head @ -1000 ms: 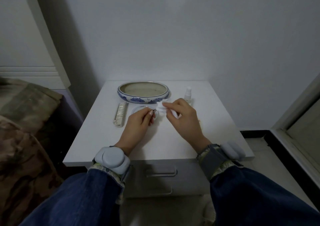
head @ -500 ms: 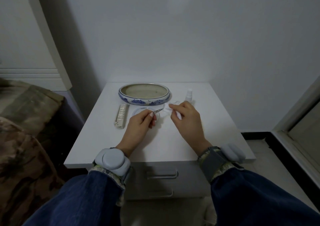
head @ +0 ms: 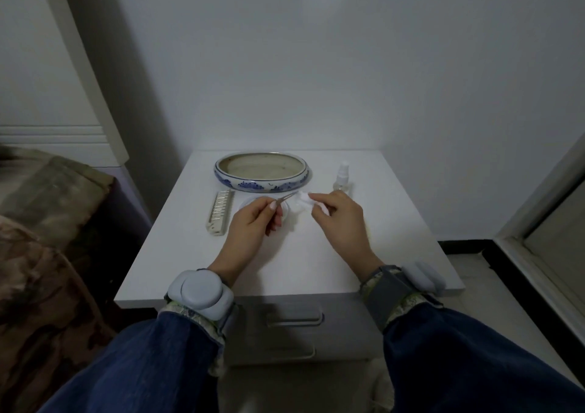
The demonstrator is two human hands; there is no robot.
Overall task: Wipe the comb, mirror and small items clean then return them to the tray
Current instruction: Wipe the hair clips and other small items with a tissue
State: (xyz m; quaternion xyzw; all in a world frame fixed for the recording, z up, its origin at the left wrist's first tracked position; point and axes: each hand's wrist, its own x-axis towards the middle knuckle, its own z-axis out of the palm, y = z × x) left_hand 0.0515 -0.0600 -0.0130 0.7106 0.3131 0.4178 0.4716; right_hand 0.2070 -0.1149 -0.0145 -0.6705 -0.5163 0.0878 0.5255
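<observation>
My left hand [head: 253,222] pinches thin metal tweezers [head: 286,198] whose tip points right. A crumpled white wipe [head: 305,202] is pinched in my right hand [head: 340,222], and the tweezers' tip touches it. Under my left fingers lies a small round mirror [head: 250,202], mostly hidden. A pale comb [head: 220,211] lies flat to the left. The oval blue-and-white ceramic tray [head: 261,183] stands behind, with nothing in it.
A small clear spray bottle [head: 342,176] stands right of the tray. All rests on a white bedside cabinet [head: 285,263] with drawers. A bed with a patterned blanket [head: 41,238] is at the left; a door frame [head: 538,238] is at the right.
The wipe in my right hand has come back against the tweezers' tip after a short gap. The view has shifted slightly downward.
</observation>
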